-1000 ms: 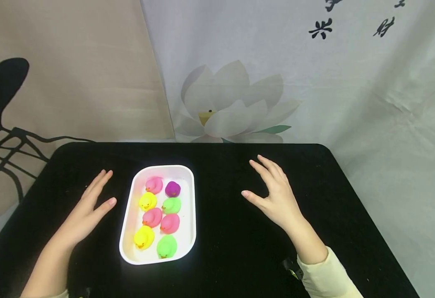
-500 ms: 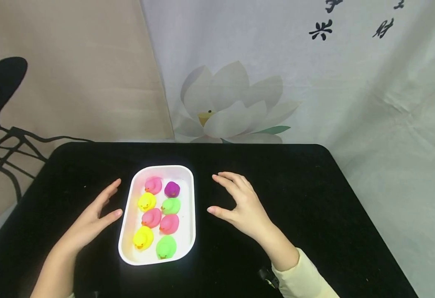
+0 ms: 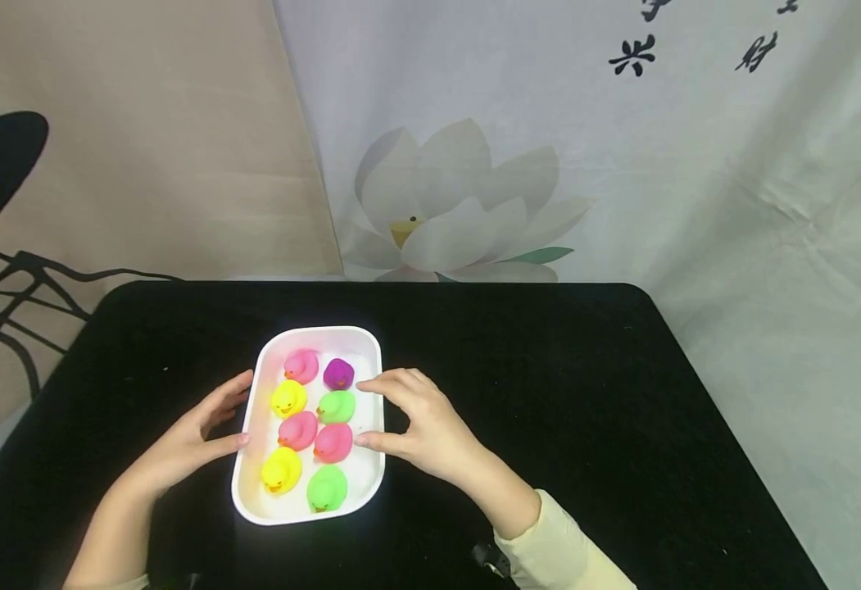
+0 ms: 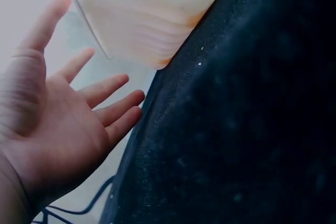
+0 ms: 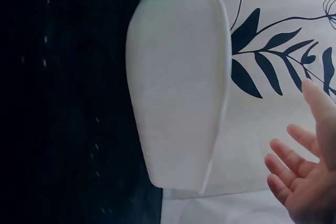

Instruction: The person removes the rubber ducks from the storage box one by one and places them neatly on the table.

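A white tray [image 3: 365, 475] stands on a black table in the head view. It holds several rubber ducks: pink ones [image 3: 297, 430], yellow ones [image 3: 281, 470], green ones [image 3: 327, 488] and a purple one [image 3: 339, 374]. My left hand [image 3: 187, 447] is at the tray's left side, thumb and fingertips close to the rim; whether they touch is unclear. Over the right rim reach the fingertips of my right hand [image 3: 426, 426]. In the right wrist view that hand [image 5: 302, 177] is spread and apart from the tray wall [image 5: 178, 87]. Neither hand grips anything.
The black tabletop [image 3: 585, 393] stretches to the right of the tray. Behind it hangs a pale cloth backdrop [image 3: 695, 164] with a printed lotus [image 3: 467, 205] and dark leaf shapes [image 3: 2, 172].
My right hand has moved left from well right of the tray to its right rim. The left hand has come right, up to the left rim. The ducks stay put in the tray.
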Tool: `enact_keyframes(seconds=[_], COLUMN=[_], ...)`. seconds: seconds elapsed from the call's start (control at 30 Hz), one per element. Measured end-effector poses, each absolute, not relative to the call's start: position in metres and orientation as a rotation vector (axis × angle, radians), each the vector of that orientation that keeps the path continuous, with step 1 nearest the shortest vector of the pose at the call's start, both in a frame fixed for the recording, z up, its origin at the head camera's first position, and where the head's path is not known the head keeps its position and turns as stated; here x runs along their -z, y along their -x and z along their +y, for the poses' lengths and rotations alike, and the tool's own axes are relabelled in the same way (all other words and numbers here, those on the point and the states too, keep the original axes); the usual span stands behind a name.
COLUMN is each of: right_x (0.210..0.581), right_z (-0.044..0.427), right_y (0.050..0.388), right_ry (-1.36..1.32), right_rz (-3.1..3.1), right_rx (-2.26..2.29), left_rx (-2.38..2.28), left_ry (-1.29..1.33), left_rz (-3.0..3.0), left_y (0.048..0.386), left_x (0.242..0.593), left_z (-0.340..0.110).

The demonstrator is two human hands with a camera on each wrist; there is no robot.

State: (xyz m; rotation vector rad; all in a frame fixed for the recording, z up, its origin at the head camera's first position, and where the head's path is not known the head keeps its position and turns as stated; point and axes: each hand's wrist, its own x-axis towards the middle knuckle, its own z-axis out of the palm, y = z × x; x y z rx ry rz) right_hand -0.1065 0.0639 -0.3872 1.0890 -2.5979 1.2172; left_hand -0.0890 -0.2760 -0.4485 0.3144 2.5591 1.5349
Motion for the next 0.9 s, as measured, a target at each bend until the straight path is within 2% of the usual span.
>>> enact_keyframes(seconds=[0.6,0.9], right_x=[0.41,0.418], right_z=[0.033,0.022], right_y=[0.112,0.119], right_ry=[-1.206,-1.259], right_rz=[-2.69,-2.739], right_rx=[-1.333,-1.217], left_rx=[-1.59,-1.646], left_ry=[-0.342,-0.336], left_rz=[2.482,2.397], left_y=[0.09,0.09], left_x=[0.459,0.463], left_z=[-0.282,-0.283])
